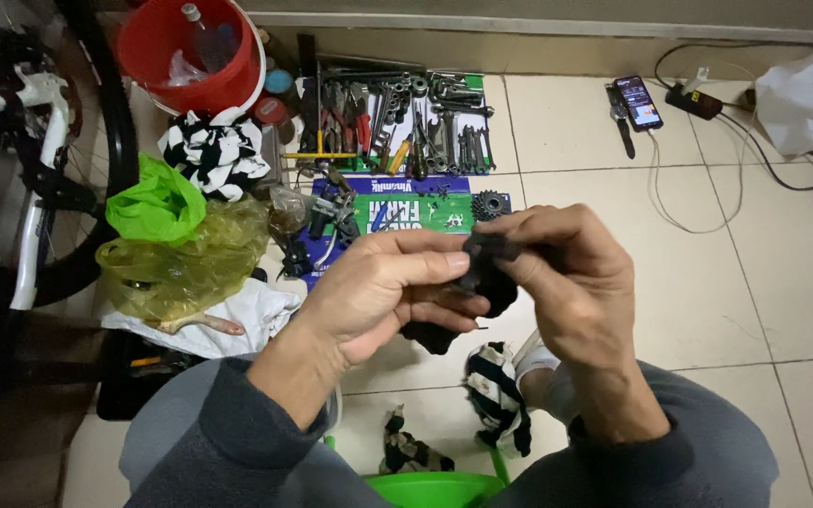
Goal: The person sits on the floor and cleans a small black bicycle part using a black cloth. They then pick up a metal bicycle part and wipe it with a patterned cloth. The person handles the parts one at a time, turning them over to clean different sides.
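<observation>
Above the tiled floor (613,310), near the middle of the view, both hands meet around a dark rag (484,282). The left hand (378,296) curls under it with the thumb laid along the top, fingers closed on the cloth. The right hand (571,273) pinches the rag's upper edge between thumb and fingertips; something small may sit inside the cloth, but the folds hide it. A loose end of the rag hangs below the left fingers.

Just behind the hands, on a flat printed carton (406,212) on the floor, lies a bicycle sprocket cluster (491,202) among small parts. Beyond that, toward the wall, spanners and pliers (397,122) are spread in a row. A red bucket (195,52) stands at the far left corner, with a striped cloth (214,150) and green and yellow plastic bags (176,240) beside it. A phone (639,102) rests on the tiles to the far right, cable attached.
</observation>
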